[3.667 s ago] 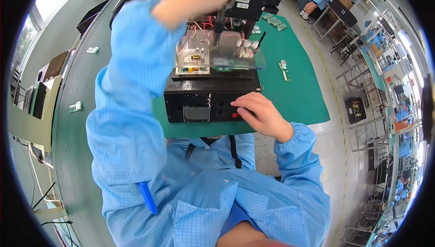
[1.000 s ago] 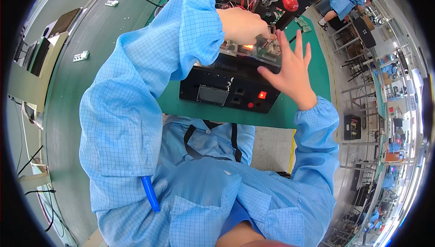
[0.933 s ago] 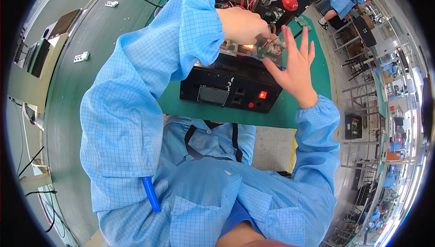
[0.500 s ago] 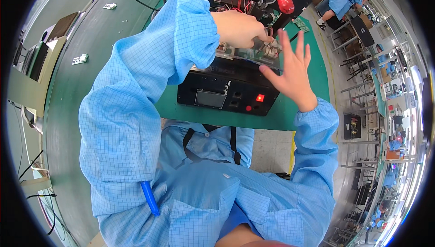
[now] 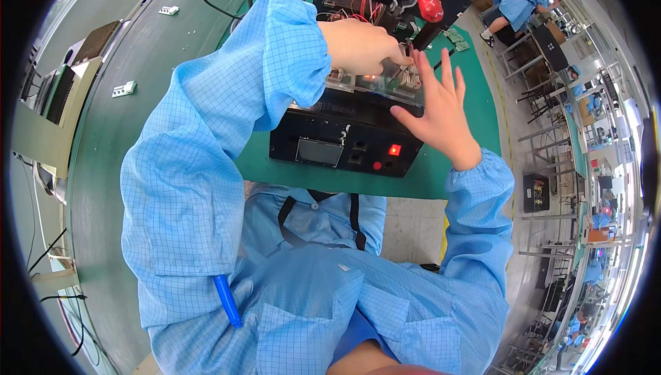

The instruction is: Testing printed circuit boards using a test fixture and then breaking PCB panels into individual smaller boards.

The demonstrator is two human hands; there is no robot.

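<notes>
My left hand reaches across the top of a black test fixture, palm down. Its fingers are bent together at the small parts behind a clear plastic panel; what the fingertips grip is hidden. Beside the fixture's right end, my right hand is raised with its fingers spread, and nothing is in it. Its fingertips come close to those of the left. On the fixture's front are a small dark screen and a lit red switch. Red wires run behind my left hand.
A toggle clamp with a red grip stands above the fixture. Small green circuit boards lie at the mat's far right. Two white-green parts, one a small module, lie on the bench at left. Another person bends by far-right racks.
My right hand has shifted slightly left, bringing its fingers nearer to my left hand. My left hand stays at nearly the same spot on the fixture.
</notes>
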